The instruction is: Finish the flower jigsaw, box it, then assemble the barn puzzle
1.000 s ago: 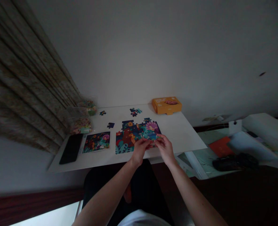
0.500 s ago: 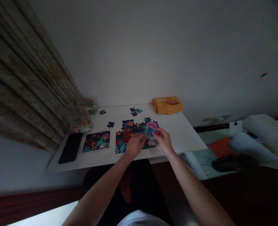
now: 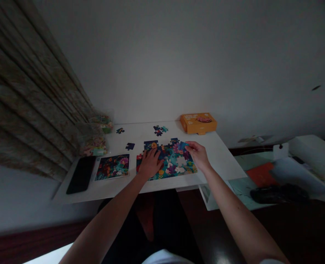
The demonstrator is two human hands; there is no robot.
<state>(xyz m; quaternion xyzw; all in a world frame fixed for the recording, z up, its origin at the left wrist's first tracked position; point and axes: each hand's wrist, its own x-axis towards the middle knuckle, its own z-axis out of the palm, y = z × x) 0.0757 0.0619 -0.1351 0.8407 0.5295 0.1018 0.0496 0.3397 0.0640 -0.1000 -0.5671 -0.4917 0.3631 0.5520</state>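
White table [image 3: 225,156] under puzzle [image 3: 172,161], grey wall [image 3: 179,66]

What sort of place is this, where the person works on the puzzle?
Probably a room in a home, though the view cannot settle it: a long patterned curtain hangs on the left, and a partly assembled jigsaw puzzle lies on a small white table.

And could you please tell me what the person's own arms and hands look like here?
The left hand and right hand are ungloved, and both forearms are bare, with no watch or bracelet visible. A sliver of pale cloth, probably a sleeve edge, shows near the right elbow. The picture is too dim to rule out small rings.
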